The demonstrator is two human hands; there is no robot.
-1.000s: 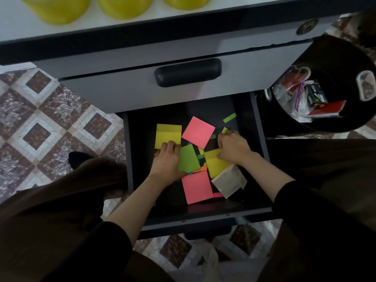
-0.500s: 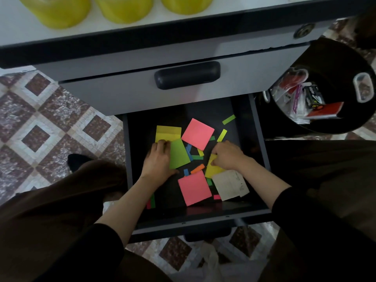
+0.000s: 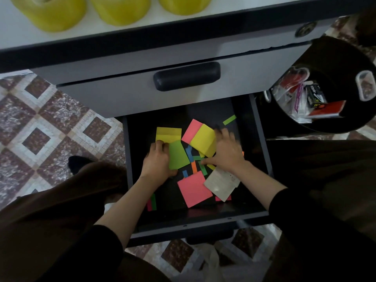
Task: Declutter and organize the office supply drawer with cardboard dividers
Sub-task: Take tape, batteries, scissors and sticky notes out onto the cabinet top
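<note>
1. Desk (image 3: 223, 19) across top of frame, w/ yellow-green tubs (image 3: 57, 13) on it; a shut upper drawer sits below it.
2. Open drawer (image 3: 203, 223) at centre is the task's thing: pulled out, dark inside, loose paper over its floor. No cardboard dividers in view, so prob. an early sorting stage.
3. Black bin (image 3: 335, 68) at right edge holds packets, likely stuff already taken out.
4. Left grip (image 3: 157, 159), centre-left of drawer: fingers curled, green pad (image 3: 178, 154) seemingly pinched btwn thumb & fingers. Approx same spot as half a sec ago.
5. Right grip (image 3: 225, 151), centre-right, motion-blurred: fingers spread & fairly straight, pressing right edge of yellow pad (image 3: 203, 140), not closed round it.
6. Change: that yellow pad was lower, mid-drawer. It's now slid up & overlaps upper pink pad (image 3: 191, 130). Suggests pads are being gathered into one group, freeing floor for dividers.
7. Not moved: 2nd yellow pad (image 3: 168, 134) upper left, lower pink pad (image 3: 194, 188), white slip (image 3: 221, 184) touching it.
8. Small colour strips (image 3: 194, 166) lie btwn the grips, and one green strip (image 3: 229, 120) is upper right. All are yet to be collected.
</note>
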